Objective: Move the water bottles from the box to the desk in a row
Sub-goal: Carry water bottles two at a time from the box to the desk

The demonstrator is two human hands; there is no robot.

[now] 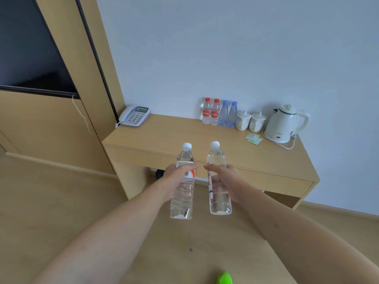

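My left hand (178, 177) grips a clear water bottle with a white cap and a red-and-white label (183, 193), held upright in the air. My right hand (226, 181) grips a second clear bottle with a white cap and a blue-lettered label (218, 201), also upright. Both bottles hang in front of the wooden desk (164, 138), short of its front edge. Against the wall on the desk stand two red-capped bottles (210, 112) and two blue-capped bottles (228, 114) in a row. The box is out of view.
On the desk are a telephone (134, 115) at the far left, two white lidded cups (250, 120), a white kettle (284, 124) with its cord, and small green packets (253, 138). A green object (224, 278) shows at the bottom edge. A dark screen (30, 48) hangs at upper left.
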